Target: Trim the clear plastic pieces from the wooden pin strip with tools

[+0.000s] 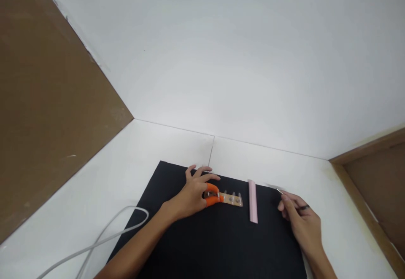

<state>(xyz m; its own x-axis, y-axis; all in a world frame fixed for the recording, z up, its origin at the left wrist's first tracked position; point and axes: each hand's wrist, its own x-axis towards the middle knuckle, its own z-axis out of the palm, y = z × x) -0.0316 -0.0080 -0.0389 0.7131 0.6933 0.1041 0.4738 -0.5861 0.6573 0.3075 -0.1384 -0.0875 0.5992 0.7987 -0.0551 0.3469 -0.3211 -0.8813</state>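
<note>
My left hand [195, 190] is at the ends of a small hand tool with two curved orange handles [212, 202], its thumb and index finger on them and the other fingers spread out. From the tool's front end runs a tan strip [234, 199] with clear raised bumps; I cannot make out whether it is part of the tool. In my right hand [299, 213] a thin, shiny metal stick [279, 191] is pinched between thumb and fingertips. A dark ring circles one finger of that hand. Between the hands lies a pale pink bar [253, 202].
A black mat [202, 245] lies under the tool and the bar, on a white tabletop [177, 138]. To the left a white cable [95, 245] loops onto the mat's edge. A white wall [240, 60] rises behind, with brown panels [57, 102] at either side.
</note>
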